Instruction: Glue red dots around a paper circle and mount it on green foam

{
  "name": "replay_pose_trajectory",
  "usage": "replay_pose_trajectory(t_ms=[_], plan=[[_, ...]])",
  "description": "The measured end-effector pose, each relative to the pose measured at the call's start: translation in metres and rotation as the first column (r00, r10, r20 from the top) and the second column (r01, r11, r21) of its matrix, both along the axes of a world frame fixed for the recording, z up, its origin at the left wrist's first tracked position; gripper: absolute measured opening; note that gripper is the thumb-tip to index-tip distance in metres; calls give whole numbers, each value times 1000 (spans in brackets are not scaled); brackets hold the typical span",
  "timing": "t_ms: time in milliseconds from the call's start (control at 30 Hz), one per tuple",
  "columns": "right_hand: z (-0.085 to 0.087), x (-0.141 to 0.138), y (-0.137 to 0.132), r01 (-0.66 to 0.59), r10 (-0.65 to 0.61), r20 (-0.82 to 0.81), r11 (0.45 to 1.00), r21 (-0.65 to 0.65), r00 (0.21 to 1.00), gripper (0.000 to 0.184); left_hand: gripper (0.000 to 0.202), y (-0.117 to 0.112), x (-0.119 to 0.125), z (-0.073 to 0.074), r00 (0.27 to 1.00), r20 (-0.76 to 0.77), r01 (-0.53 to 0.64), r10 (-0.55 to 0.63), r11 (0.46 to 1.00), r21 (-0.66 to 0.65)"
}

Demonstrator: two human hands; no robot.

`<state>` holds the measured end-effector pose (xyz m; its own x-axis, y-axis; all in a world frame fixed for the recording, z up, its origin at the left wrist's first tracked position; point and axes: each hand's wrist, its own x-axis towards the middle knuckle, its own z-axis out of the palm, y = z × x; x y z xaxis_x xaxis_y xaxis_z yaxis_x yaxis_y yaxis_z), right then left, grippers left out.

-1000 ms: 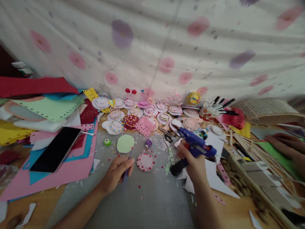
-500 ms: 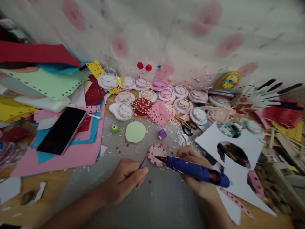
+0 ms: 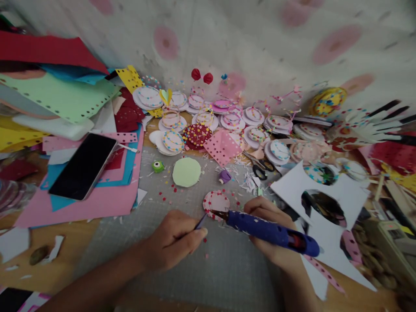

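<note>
My right hand (image 3: 269, 229) is closed around a blue glue gun (image 3: 260, 226), its nozzle pointing left over the lower edge of a small pale pink disc (image 3: 217, 203). Red stars line the disc's rim. Between the thumb and fingers of my left hand (image 3: 177, 240) is a pair of slim dark tweezers (image 3: 201, 222), mostly hidden by the fingers. Their tip reaches the disc's lower left edge, close to the nozzle; whether it touches cannot be made out. Loose red stars (image 3: 164, 199) lie about on the grey cutting mat (image 3: 227, 273).
A light green disc (image 3: 186, 172), a green punch (image 3: 157, 166) and a purple punch (image 3: 224, 176) lie beyond. Scissors (image 3: 261, 168) rest near many decorated paper hats (image 3: 198, 135). Left are a phone (image 3: 83, 166) and coloured sheets; right, cut white paper (image 3: 325, 242).
The glue gun's nozzle has shifted from over the disc's middle to its lower edge, nearer the tweezers' tip. Both hands keep their holds. The view has tilted slightly.
</note>
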<state>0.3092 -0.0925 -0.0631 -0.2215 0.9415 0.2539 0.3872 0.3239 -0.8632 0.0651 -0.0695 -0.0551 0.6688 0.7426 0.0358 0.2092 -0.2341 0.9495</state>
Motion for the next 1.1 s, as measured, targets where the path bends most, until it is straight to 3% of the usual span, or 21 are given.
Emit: replay_pose_trajectory(t_ms=[1100], plan=[[3, 0, 0, -12, 12, -6, 1000, -14, 1000, 15, 43, 0, 1, 0, 998, -52, 27, -27, 1000, 2]])
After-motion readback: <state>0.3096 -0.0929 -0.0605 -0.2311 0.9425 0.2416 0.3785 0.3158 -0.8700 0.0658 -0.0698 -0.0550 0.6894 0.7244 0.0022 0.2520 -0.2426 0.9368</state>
